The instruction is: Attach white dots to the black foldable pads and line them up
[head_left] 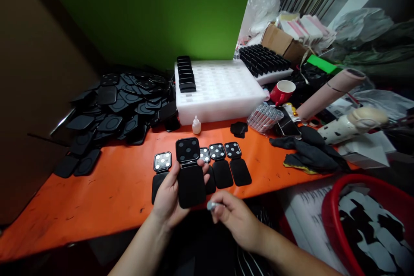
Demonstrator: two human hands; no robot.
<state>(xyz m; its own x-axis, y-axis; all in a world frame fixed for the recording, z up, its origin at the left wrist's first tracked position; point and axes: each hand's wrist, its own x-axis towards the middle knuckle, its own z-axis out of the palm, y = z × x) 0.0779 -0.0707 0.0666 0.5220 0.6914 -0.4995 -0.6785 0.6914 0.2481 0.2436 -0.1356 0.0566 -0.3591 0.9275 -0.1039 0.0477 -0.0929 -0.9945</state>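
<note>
My left hand (170, 198) holds an unfolded black hinged case (191, 185) upright above the table's front edge, fingers wrapped round its lower panel. Dark round spots mark the case's upper panel. To the right of it, my right hand (234, 220) pinches a small greyish piece (211, 205), too small to name. Behind and beside the held case, several similar open cases lie in a row on the orange table cover (123, 189); among them are one at the left (162, 161) and one at the right (240, 172), with light round spots on their upper panels.
Black panels (110, 123) are heaped at the left. A white foam block (220, 110) stands at the back, a small white bottle (196, 125) before it. Rightward are a red mug (282, 92), dark gloves (307, 153), a pink tumbler (330, 92) and a red basin (328, 207).
</note>
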